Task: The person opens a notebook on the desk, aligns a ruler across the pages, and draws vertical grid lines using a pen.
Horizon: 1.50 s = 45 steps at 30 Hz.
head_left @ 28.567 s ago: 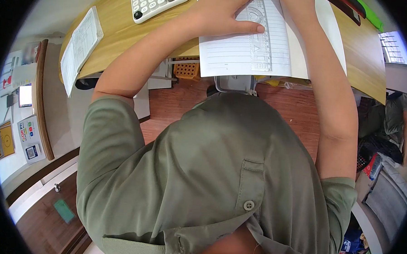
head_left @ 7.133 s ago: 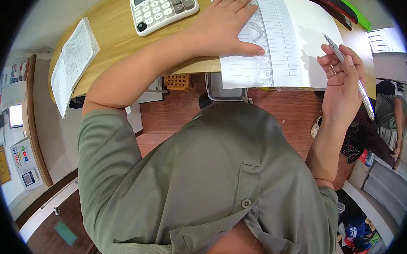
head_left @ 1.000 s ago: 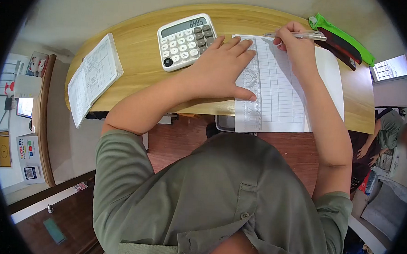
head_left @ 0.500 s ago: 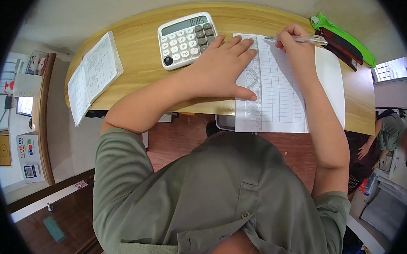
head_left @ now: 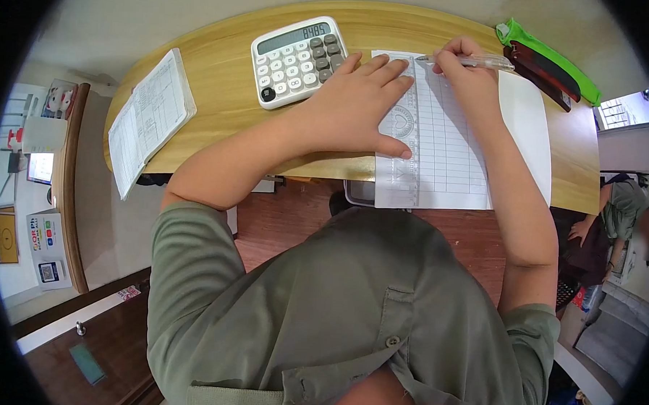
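Observation:
My left hand (head_left: 365,106) lies with its fingers spread over a clear ruler (head_left: 405,123) on a sheet with a printed grid (head_left: 449,161). The ruler runs lengthwise along the left part of the sheet. In my right hand (head_left: 457,63) a clear pen (head_left: 488,61) is pinched, its tip at the ruler's upper right edge near the top of the sheet. Beside my left hand stands a white calculator (head_left: 299,62) showing digits on its display. A plain white paper (head_left: 527,132) lies partly under my right forearm.
A stack of filled-in papers (head_left: 151,119) lies at the desk's left end. At the back right are a dark red stapler-like object (head_left: 536,73) and a bright green case (head_left: 555,60). Another person (head_left: 621,208) is at the far right, beyond the wooden desk (head_left: 229,75).
My right hand and the pen have shifted slightly left, bringing the tip to the ruler's edge. The ruler has moved slightly under my left hand. At the far right, the other person's arm has moved.

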{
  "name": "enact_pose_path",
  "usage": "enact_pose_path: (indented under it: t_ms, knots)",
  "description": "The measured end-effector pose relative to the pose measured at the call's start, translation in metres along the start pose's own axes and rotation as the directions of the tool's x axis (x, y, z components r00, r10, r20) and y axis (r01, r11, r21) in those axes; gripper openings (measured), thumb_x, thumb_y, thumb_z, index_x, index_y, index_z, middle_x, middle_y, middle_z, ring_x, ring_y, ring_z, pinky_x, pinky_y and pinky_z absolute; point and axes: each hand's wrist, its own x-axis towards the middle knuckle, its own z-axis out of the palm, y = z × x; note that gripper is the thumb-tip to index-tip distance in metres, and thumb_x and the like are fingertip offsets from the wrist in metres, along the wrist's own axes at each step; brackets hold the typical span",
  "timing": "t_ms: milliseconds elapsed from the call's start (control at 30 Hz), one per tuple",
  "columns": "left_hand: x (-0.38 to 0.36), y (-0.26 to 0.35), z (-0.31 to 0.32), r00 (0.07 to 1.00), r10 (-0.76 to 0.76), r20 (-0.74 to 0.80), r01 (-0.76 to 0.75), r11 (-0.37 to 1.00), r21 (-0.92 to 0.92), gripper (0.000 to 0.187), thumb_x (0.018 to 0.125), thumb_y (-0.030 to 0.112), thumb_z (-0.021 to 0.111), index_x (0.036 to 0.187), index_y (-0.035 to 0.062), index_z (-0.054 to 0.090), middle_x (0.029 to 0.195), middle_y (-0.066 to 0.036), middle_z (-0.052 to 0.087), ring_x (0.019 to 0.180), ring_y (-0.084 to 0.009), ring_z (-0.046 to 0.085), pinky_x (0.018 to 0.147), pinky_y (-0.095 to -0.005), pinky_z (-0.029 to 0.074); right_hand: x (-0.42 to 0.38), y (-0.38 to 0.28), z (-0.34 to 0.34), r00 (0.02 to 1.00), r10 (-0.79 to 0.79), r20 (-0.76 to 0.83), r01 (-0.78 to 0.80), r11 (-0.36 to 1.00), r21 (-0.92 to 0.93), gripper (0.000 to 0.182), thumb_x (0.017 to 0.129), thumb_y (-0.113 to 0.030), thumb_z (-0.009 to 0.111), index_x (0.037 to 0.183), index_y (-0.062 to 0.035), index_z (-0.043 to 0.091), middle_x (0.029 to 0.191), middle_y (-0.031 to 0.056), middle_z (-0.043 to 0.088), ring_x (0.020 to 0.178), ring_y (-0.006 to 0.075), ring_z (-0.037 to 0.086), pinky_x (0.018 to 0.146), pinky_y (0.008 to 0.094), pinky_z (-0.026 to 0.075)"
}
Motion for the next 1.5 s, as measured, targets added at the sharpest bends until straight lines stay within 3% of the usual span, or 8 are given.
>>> enact_pose_path:
  t_ms: [533,767,833,867,933,1033,1367,1500]
  knots:
    - [0.000,0.000,0.002,1.000,0.006,-0.008,-0.006,1.000,0.026,0.098,0.075,0.061,0.075,0.143,-0.0036,0.046,0.153,-0.025,0.039,0.144,-0.0398,0.035,0.119,-0.0562,0.022,-0.001,-0.001,0.001,1.000,-0.016,0.008,0.016,1.000,-0.011,0.022,0.083,-0.024,0.067,0.082,-0.0028,0.062,0.071,0.0023,0.064,0.070,0.0112,0.059,0.065,0.0281,0.046]
    - [0.002,-0.002,0.005,0.999,-0.020,-0.040,0.018,0.999,-0.049,0.107,0.072,0.060,0.077,0.149,-0.0025,0.037,0.150,-0.026,0.043,0.144,-0.0400,0.036,0.118,-0.0564,0.023,0.002,0.007,0.001,0.998,-0.070,-0.010,0.069,0.996,-0.059,0.022,0.082,-0.022,0.067,0.081,-0.0015,0.060,0.068,0.0035,0.061,0.067,0.0106,0.056,0.063,0.0277,0.044]
    - [0.001,-0.001,0.005,0.998,-0.049,-0.037,0.047,0.996,-0.074,0.109,0.071,0.060,0.077,0.150,-0.0026,0.035,0.149,-0.026,0.045,0.144,-0.0397,0.037,0.118,-0.0566,0.023,0.005,0.012,-0.004,0.998,-0.038,0.039,0.041,0.996,-0.077,0.018,0.088,-0.019,0.066,0.085,-0.0022,0.060,0.077,0.0029,0.065,0.077,0.0080,0.060,0.071,0.0235,0.046]
    - [0.001,-0.001,0.006,0.998,-0.044,-0.055,0.039,0.996,-0.081,0.108,0.071,0.058,0.078,0.150,-0.0016,0.035,0.148,-0.025,0.046,0.143,-0.0395,0.037,0.119,-0.0573,0.022,-0.008,-0.010,0.001,0.999,0.050,0.002,-0.048,0.983,-0.179,0.016,0.085,-0.016,0.062,0.082,-0.0007,0.058,0.070,0.0082,0.057,0.067,0.0160,0.053,0.061,0.0343,0.042]
    - [0.004,-0.001,0.003,0.997,-0.040,-0.068,0.033,0.995,-0.091,0.108,0.070,0.057,0.079,0.150,-0.0006,0.035,0.148,-0.025,0.047,0.143,-0.0392,0.038,0.119,-0.0579,0.021,-0.007,-0.012,0.000,0.999,0.048,0.014,-0.045,0.979,-0.199,0.016,0.085,-0.017,0.062,0.083,-0.0007,0.059,0.070,0.0085,0.057,0.068,0.0162,0.053,0.062,0.0344,0.043]
    - [0.007,-0.003,-0.004,0.991,-0.033,0.128,0.037,0.999,-0.032,0.109,0.080,0.057,0.073,0.147,-0.0158,0.027,0.148,-0.039,0.035,0.143,-0.0513,0.031,0.119,-0.0566,0.025,-0.010,-0.019,-0.001,0.999,0.034,0.031,-0.026,0.974,-0.226,0.017,0.085,-0.018,0.062,0.084,-0.0008,0.059,0.072,0.0089,0.058,0.069,0.0168,0.054,0.063,0.0344,0.043]
    - [0.001,0.015,-0.030,0.989,-0.024,0.143,0.036,0.996,-0.082,0.111,0.078,0.058,0.074,0.147,-0.0154,0.026,0.145,-0.039,0.039,0.141,-0.0517,0.034,0.119,-0.0579,0.024,-0.006,-0.018,0.000,1.000,0.003,-0.007,-0.004,0.961,-0.275,0.017,0.084,-0.018,0.062,0.083,-0.0006,0.061,0.071,0.0091,0.062,0.069,0.0172,0.057,0.062,0.0349,0.045]
    - [0.007,-0.004,0.001,0.994,-0.032,0.109,0.034,0.999,-0.013,0.111,0.078,0.057,0.074,0.147,-0.0151,0.026,0.146,-0.038,0.039,0.141,-0.0517,0.034,0.119,-0.0581,0.024,-0.004,-0.015,0.000,0.999,0.035,-0.011,-0.036,0.945,-0.324,0.015,0.083,-0.017,0.062,0.082,-0.0015,0.061,0.070,0.0077,0.062,0.068,0.0160,0.056,0.062,0.0342,0.045]
